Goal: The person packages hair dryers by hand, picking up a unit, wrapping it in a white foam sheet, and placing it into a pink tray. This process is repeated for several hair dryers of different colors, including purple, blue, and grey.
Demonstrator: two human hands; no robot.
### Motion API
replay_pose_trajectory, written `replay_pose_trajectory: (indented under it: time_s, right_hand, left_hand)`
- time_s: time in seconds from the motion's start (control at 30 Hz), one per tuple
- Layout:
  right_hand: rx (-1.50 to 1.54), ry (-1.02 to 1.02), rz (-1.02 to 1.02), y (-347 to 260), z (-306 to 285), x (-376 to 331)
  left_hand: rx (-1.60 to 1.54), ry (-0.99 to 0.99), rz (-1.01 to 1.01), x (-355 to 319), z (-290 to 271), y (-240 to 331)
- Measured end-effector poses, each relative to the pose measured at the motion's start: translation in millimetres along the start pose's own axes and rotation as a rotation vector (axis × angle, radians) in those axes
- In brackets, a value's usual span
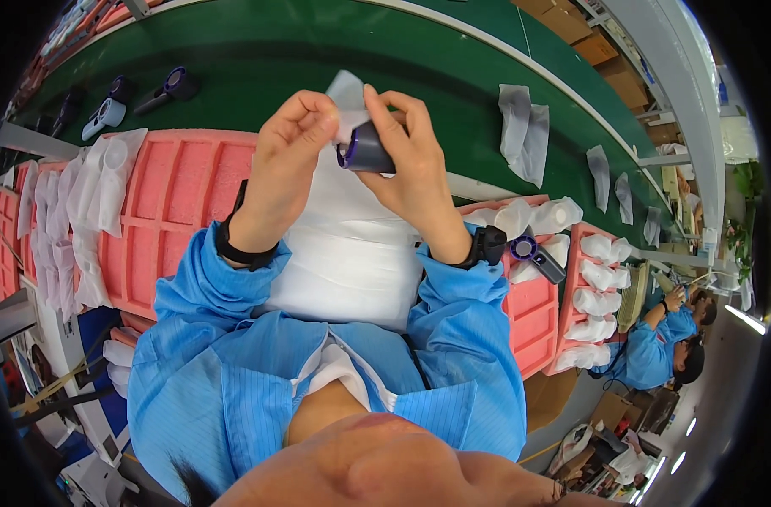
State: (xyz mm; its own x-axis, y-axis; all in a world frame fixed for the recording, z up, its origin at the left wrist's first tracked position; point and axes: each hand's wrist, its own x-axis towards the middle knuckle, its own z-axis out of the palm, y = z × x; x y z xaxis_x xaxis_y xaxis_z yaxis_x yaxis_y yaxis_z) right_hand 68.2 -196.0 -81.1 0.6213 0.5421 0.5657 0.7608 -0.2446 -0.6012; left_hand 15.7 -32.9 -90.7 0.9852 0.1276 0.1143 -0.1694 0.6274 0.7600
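My right hand (412,160) is closed around a dark grey handheld fan (370,148) with a purple ring at its end. Its raised fingertips touch a thin, whitish translucent sheet (347,91) against the fan's end. With fingers pinched, my left hand (294,139) grips the other side of that sheet. Both hands are held up above a stack of white sheets (343,262) in front of my body. Part of the fan is hidden by my right palm and fingers.
Pink foam trays (178,224) flank me, the left one bearing white sleeves (90,203). Wrapped pieces (595,302) fill the right tray beside an unwrapped fan (538,256). Fans (178,84) and loose sleeves (523,135) lie on the green bench (284,51). Co-workers (656,342) sit at right.
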Motion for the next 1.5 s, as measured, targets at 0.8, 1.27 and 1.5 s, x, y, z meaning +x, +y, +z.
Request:
replay_pose_trajectory:
  time_s: [0.8, 1.27, 1.5]
  right_hand:
    - [0.142, -0.056, -0.037, 11.3, 1.6, -3.7]
    - [-0.208, 0.063, 0.094, 17.6, 19.0, -10.3]
    - [0.453, -0.316, 0.359, 33.7, -9.5, -11.9]
  left_hand:
    - [0.578, -0.345, 0.351, 5.1, -6.2, 20.2]
    - [1.177, 0.137, 0.876, -1.1, 2.7, 8.2]
    - [0.988, 0.264, 0.501, 29.5, -43.5, 36.0]
